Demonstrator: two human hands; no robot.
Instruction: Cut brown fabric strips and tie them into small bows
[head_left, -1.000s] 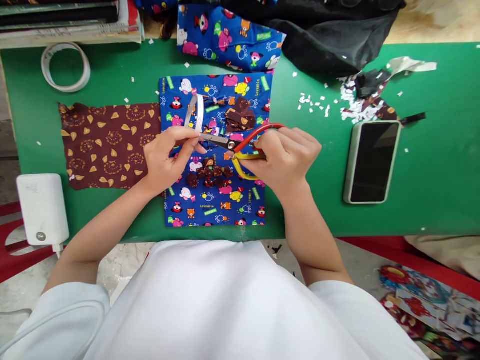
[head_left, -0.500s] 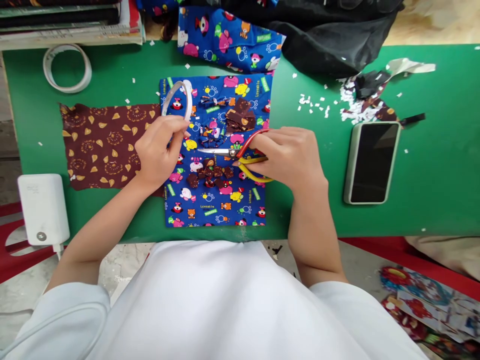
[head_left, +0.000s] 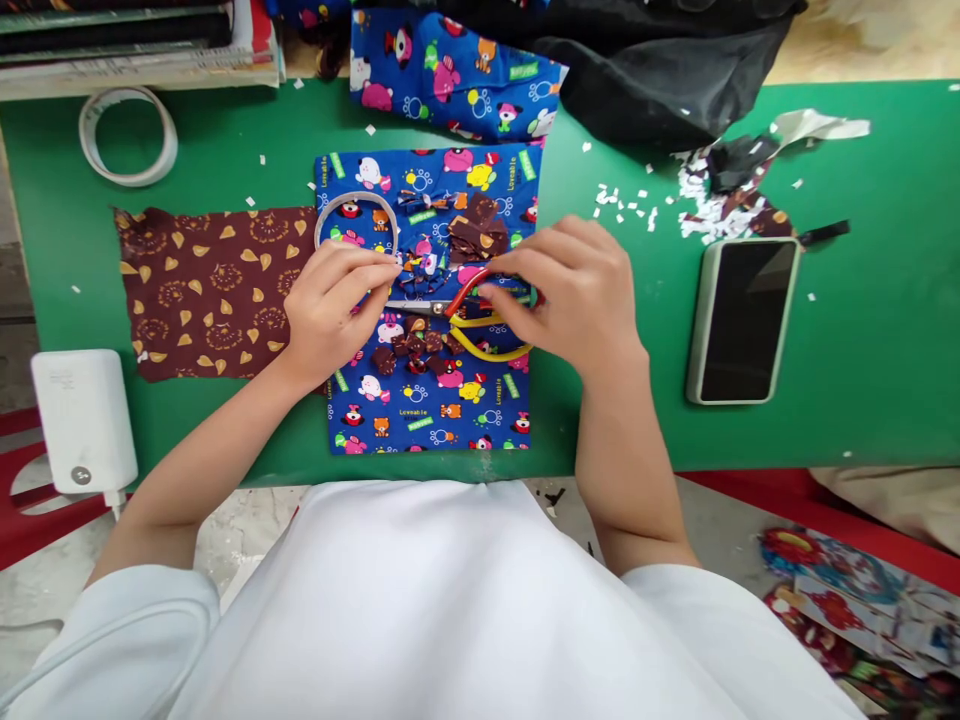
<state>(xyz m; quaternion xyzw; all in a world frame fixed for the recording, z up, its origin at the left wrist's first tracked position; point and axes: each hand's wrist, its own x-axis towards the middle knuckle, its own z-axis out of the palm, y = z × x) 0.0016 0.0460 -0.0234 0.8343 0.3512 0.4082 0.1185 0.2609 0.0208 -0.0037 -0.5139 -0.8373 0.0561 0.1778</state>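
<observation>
My left hand (head_left: 334, 310) pinches a narrow white roll of tape (head_left: 358, 198), its ring tilted up over the blue cartoon-print cloth (head_left: 431, 430). Scissors (head_left: 442, 310) with one red and one yellow handle lie over that cloth, their blade tips reaching under my left fingers. My right hand (head_left: 574, 290) is at the red handle, thumb and forefinger apart; the yellow loop is free of it. Whether the fingertips still touch the red handle is hard to tell. Small brown cut scraps (head_left: 420, 345), blue scraps (head_left: 424, 268) and brown strips (head_left: 478, 230) sit in piles on the cloth.
Brown patterned cloth (head_left: 210, 295) lies to the left, with a wide tape roll (head_left: 166, 150) behind it and a white power bank (head_left: 84, 420) in front. On the right are a phone (head_left: 742, 320) and white paper bits (head_left: 701, 195). Black fabric (head_left: 660, 90) lies at the back.
The scissors have shifted left, and my right thumb has come out of the yellow loop. My left hand has moved slightly right, turning the tape roll to show its ring more openly.
</observation>
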